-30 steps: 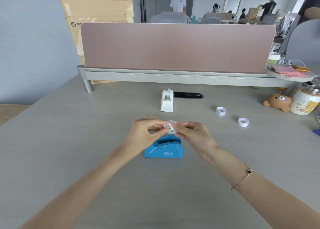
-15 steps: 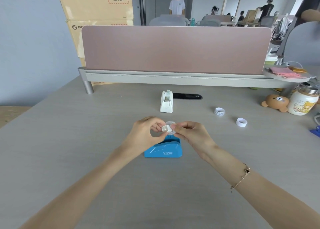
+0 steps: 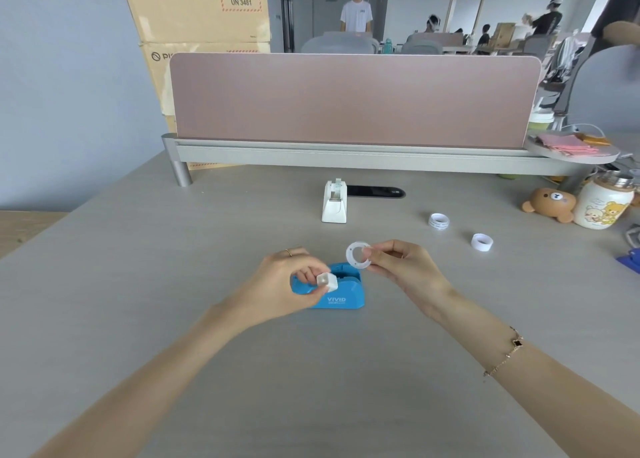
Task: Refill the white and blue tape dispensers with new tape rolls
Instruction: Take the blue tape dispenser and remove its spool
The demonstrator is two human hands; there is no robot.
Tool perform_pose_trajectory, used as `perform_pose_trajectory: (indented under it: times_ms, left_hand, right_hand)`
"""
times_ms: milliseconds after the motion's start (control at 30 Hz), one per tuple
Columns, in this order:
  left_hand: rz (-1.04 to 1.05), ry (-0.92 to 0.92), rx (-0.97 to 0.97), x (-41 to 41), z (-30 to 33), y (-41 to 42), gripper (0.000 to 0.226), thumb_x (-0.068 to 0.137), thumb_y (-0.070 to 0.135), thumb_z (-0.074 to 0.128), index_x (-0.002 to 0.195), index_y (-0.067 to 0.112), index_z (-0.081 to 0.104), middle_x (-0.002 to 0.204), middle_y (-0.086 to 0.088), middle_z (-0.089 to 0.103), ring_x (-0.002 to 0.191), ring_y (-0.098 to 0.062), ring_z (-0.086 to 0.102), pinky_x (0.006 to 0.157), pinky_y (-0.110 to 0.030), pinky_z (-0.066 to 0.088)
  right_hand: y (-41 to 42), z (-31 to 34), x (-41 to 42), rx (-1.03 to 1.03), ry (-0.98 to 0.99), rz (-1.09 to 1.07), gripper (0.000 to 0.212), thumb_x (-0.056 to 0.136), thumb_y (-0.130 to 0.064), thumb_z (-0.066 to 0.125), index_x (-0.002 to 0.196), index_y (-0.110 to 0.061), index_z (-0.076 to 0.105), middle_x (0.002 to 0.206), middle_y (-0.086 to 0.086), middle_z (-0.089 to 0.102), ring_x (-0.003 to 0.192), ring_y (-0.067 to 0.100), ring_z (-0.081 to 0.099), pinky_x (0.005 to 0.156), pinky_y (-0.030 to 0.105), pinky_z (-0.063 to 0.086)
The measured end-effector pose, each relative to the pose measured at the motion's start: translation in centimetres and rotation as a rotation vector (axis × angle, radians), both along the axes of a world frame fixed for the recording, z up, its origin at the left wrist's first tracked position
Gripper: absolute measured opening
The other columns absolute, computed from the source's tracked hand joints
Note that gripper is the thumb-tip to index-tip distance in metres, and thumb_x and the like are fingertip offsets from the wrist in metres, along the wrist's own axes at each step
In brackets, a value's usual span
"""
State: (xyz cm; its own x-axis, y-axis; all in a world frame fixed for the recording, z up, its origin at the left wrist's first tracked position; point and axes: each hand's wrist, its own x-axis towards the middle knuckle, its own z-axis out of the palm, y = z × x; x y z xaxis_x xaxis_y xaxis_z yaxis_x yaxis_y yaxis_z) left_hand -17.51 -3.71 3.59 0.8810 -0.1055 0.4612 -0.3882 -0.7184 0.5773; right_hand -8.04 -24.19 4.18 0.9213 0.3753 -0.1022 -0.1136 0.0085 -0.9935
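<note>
The left hand (image 3: 277,284) covers the left part of the blue dispenser (image 3: 341,293). Small print under its logo is too small to read. Both forearms are cut off by the near edge. People far behind are blurred, approx. five.

dispensers 2: white dispenser (image 3: 334,202), blue dispenser (image 3: 341,289) | tape rolls (image 3: 439,221) (image 3: 481,242) 2 | empty ring (image 3: 358,255) 1 | hub piece (image 3: 327,282) 1, likely

Grey desk (image 3: 138,319) with blue dispenser (image 3: 341,296), white dispenser (image 3: 334,204), two tape rolls (image 3: 438,221) (image 3: 481,242), bear toy (image 3: 550,203), jar (image 3: 604,203).
</note>
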Motion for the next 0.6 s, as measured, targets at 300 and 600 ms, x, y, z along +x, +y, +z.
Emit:
perform_pose_trajectory:
  times_ms: [300, 600]
  left_hand:
    - [-0.132, 0.152, 0.047, -0.2, -0.6, -2.3, 0.013, 0.075, 0.022, 0.073, 0.088, 0.022, 0.069, 0.083, 0.012, 0.063, 0.074, -0.006, 0.061, 0.073, -0.02, 0.051]
    - [-0.179, 0.234, 0.097, 0.7, -0.4, -4.1, 0.011, 0.077, 0.027, 0.072, 0.087, 0.029, 0.068, 0.082, 0.017, 0.061, 0.079, -0.003, 0.061, 0.074, -0.008, 0.043]
  right_hand:
    - [-3.4, -0.7, 0.6, -0.01, 0.019, -0.012, 0.022, 0.084, -0.019, 0.069, 0.097, 0.0, 0.068, 0.088, 0.005, 0.071, 0.083, 0.01, 0.071, 0.092, 0.025, 0.052]
    - [-7.2, -1.2, 0.5, -0.108, 0.023, 0.004, 0.022, 0.086, -0.018, 0.067, 0.098, 0.001, 0.068, 0.09, 0.007, 0.069, 0.089, 0.018, 0.07, 0.086, 0.023, 0.056]
